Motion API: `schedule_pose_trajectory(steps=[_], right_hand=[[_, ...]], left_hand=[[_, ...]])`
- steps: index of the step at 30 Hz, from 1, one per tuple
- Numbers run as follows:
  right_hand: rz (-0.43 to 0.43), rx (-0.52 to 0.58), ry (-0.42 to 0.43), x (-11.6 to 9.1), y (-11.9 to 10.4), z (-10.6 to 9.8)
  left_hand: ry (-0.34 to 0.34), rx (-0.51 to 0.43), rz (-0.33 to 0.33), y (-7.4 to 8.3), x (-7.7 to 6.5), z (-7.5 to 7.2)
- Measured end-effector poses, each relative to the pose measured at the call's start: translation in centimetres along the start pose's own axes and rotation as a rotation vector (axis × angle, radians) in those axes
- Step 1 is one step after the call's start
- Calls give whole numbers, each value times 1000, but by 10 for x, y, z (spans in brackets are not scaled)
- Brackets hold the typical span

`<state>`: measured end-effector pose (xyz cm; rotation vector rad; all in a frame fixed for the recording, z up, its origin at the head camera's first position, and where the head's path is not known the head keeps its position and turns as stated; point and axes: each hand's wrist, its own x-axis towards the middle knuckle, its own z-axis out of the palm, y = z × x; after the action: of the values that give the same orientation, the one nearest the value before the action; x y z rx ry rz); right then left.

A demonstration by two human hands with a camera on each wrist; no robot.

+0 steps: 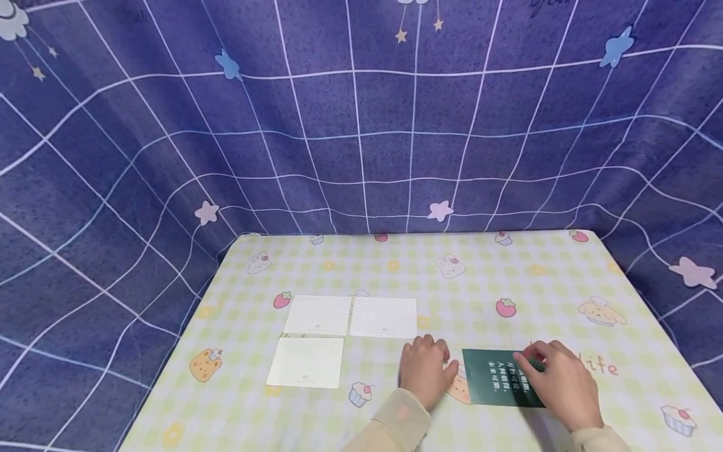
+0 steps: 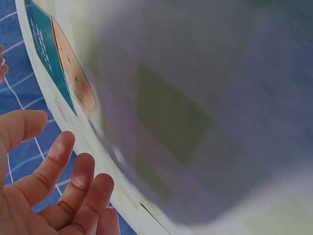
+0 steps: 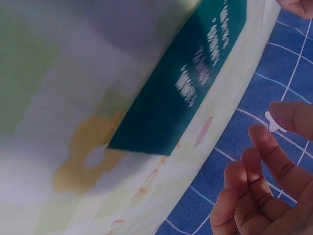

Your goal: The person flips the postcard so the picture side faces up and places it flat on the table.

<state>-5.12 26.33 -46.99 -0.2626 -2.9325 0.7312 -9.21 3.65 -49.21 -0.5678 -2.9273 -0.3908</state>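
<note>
A dark green card (image 1: 487,380) with lines of white printed characters lies on the checked tablecloth. My right hand (image 1: 565,386) hovers over its right end, fingers loosely bent. In the right wrist view a gap shows between thumb and fingertips (image 3: 258,131), and the green card (image 3: 166,103) lies apart from them. To the left of the card, my left hand (image 1: 426,370) is low over the cloth. The left wrist view shows its fingers (image 2: 83,169) relaxed and apart, with nothing between them.
Three white cards lie left of my hands: one at back left (image 1: 318,316), one beside it (image 1: 384,317) and one in front (image 1: 305,362). A blue curtain (image 1: 384,125) with a white grid hangs behind the table and along its sides.
</note>
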Motion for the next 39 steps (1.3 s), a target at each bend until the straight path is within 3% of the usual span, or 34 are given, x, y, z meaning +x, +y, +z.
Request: schedule_pose_trajectory(steps=[7,19,33,39], right_hand=[[-39,14,24,2,-15,4],[-49,40,-17,6,-36,12],[-124,82,-8,8,-61,28],[-114,92,-64,8,-71,36]], left_hand=[[25,4,-18,-15,-2,-3],[58,-14,-58,-34,-11,-8],[146,12,-81,-59,-17,-13],[136,0,-99,-70,-21,-16]])
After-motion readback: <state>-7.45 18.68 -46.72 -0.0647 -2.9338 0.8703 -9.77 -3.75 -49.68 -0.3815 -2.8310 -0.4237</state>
